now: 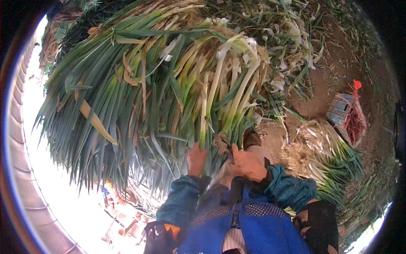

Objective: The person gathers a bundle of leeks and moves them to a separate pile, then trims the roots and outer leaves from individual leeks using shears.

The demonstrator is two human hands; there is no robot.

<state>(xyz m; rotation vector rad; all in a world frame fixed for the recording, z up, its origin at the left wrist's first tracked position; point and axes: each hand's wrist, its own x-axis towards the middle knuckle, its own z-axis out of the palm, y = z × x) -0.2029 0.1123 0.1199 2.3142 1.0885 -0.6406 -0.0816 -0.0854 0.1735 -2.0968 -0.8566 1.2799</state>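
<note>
My left hand (196, 160) is closed around the green part of a long green onion (204, 106), whose pale stem points away from me. Close beside it on the right, my right hand (250, 165) is wrapped round what looks like a small knife (210, 126). The thin tip of this tool touches or nearly touches the stalk; its handle is mostly hidden by my fingers. Beyond both hands lies a large heap of green onions (105, 93), leaves to the left and white root ends to the right.
At the right, a bundle of trimmed green onions (325, 156) lies on the brown ground (327, 95). Behind it sits a net bag with red strands (356, 120), next to a blue-and-white box (339, 106). Peeled leaf scraps (292, 38) cover the ground at the back.
</note>
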